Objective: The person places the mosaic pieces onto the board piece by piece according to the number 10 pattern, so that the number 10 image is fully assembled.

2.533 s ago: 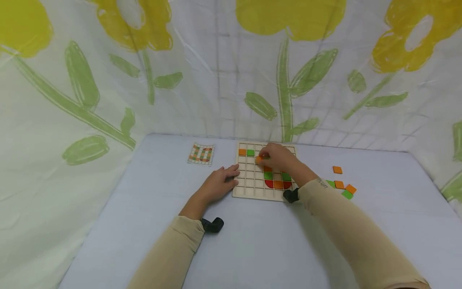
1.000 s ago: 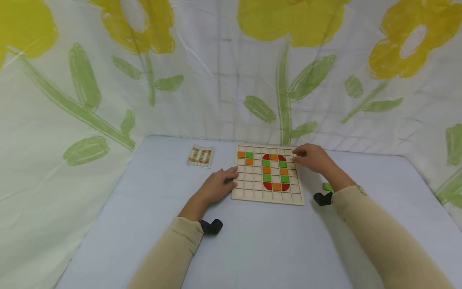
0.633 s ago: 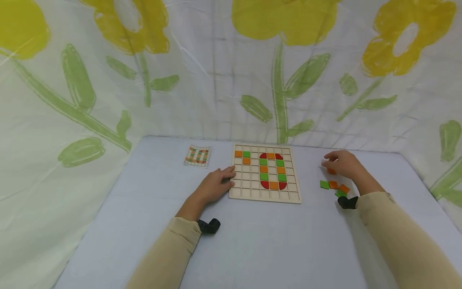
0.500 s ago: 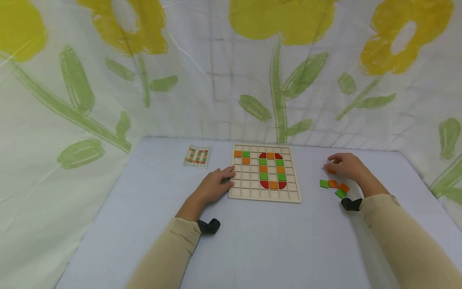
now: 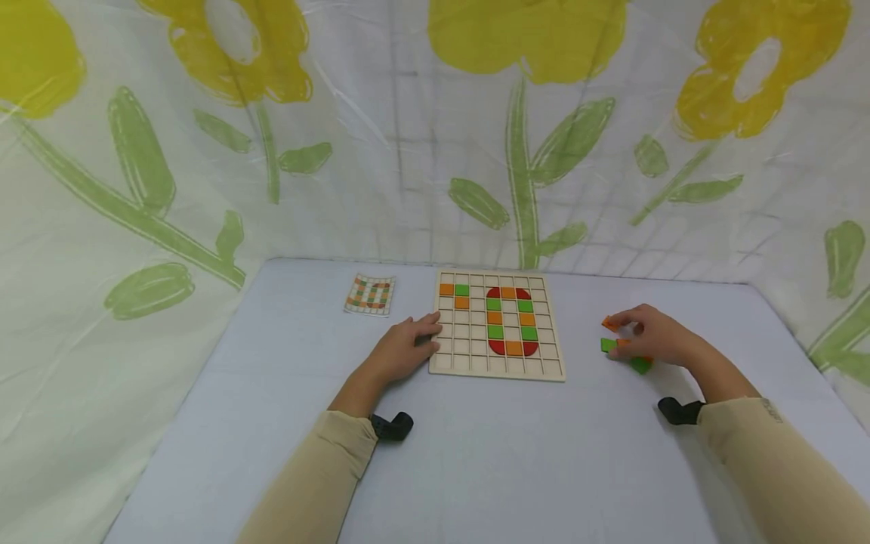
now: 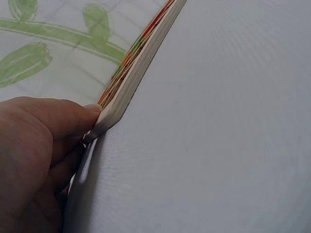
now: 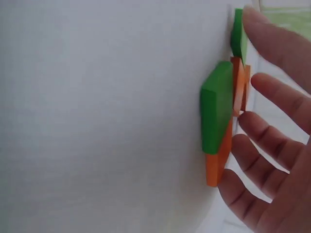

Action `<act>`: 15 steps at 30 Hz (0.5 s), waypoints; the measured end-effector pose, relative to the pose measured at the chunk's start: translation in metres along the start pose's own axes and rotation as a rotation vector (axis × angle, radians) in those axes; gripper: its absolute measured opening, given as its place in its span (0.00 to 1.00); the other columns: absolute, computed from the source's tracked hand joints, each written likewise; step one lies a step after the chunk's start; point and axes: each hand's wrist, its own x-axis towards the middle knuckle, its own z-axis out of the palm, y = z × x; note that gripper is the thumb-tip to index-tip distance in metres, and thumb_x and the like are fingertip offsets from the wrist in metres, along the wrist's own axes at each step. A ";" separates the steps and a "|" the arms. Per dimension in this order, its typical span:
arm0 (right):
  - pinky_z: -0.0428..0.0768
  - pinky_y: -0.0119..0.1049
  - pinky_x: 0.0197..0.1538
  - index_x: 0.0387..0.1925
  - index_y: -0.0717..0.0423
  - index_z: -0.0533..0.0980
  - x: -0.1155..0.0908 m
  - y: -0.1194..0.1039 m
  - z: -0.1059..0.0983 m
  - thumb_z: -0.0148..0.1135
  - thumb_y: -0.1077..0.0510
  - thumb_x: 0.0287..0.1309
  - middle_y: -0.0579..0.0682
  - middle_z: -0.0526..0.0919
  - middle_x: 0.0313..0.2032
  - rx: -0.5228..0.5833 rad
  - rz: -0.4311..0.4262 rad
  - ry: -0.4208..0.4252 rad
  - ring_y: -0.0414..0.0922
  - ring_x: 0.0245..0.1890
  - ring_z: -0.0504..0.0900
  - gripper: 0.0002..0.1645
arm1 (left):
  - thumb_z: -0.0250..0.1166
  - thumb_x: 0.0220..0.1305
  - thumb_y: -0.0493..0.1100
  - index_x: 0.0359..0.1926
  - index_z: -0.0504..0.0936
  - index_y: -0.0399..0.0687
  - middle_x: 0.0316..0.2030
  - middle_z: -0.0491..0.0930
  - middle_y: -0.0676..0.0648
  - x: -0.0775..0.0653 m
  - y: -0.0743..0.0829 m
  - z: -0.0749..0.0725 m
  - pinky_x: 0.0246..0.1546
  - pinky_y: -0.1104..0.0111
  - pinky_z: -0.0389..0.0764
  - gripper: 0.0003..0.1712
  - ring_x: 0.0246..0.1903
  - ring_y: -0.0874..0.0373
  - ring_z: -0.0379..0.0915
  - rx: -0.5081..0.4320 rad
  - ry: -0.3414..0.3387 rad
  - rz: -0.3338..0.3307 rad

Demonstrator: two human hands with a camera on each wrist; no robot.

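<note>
My left hand [image 5: 401, 351] rests at the left edge of a pale wooden grid board [image 5: 465, 349]; the left wrist view shows my thumb at its corner [image 6: 104, 114]. The board bears a ring of red, orange and green tiles, plus an orange, green and orange group at upper left. My right hand [image 5: 661, 336] is spread over loose tiles at the right, fingers gently curved. Its index fingertip meets an orange tile [image 5: 608, 324]; the thumb is at a green tile [image 5: 606, 345]. Another green tile [image 7: 216, 107] leans over an orange one [image 7: 212, 170] in the right wrist view.
A small card [image 5: 370, 295] printed with a coloured grid pattern lies left of the board. White cloth [image 5: 516, 453] covers the table. Behind stands a curtain [image 5: 421, 189] with painted yellow flowers.
The orange tile my right hand held sits on the board at upper left. That hand has gone right to the loose tiles, then nearer me; one orange tile there has turned. Left hand stays put.
</note>
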 end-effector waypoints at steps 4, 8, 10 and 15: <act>0.75 0.38 0.41 0.51 0.56 0.81 -0.001 -0.002 0.005 0.75 0.40 0.48 0.61 0.71 0.54 -0.028 -0.018 0.032 0.56 0.49 0.72 0.33 | 0.61 0.70 0.49 0.64 0.77 0.54 0.71 0.63 0.63 -0.001 0.000 0.000 0.75 0.47 0.52 0.23 0.75 0.41 0.48 -0.010 0.001 -0.008; 0.74 0.36 0.40 0.45 0.53 0.85 0.001 -0.007 0.006 0.73 0.42 0.52 0.59 0.73 0.51 -0.058 -0.021 0.060 0.54 0.46 0.74 0.24 | 0.62 0.69 0.48 0.64 0.78 0.53 0.71 0.63 0.62 -0.002 -0.001 0.000 0.75 0.48 0.52 0.23 0.75 0.41 0.48 -0.019 0.007 -0.004; 0.74 0.38 0.41 0.45 0.54 0.85 0.002 -0.010 0.007 0.73 0.43 0.52 0.59 0.73 0.50 -0.072 -0.023 0.070 0.55 0.47 0.74 0.23 | 0.62 0.69 0.48 0.64 0.78 0.53 0.71 0.63 0.62 -0.002 -0.001 0.000 0.75 0.48 0.52 0.23 0.75 0.41 0.48 -0.017 0.007 0.000; 0.74 0.40 0.41 0.45 0.55 0.85 0.008 -0.018 0.007 0.72 0.43 0.53 0.58 0.74 0.49 -0.100 -0.025 0.075 0.54 0.46 0.76 0.24 | 0.61 0.70 0.49 0.64 0.78 0.52 0.71 0.63 0.62 -0.001 -0.001 0.000 0.75 0.48 0.52 0.23 0.74 0.40 0.48 -0.009 0.000 0.013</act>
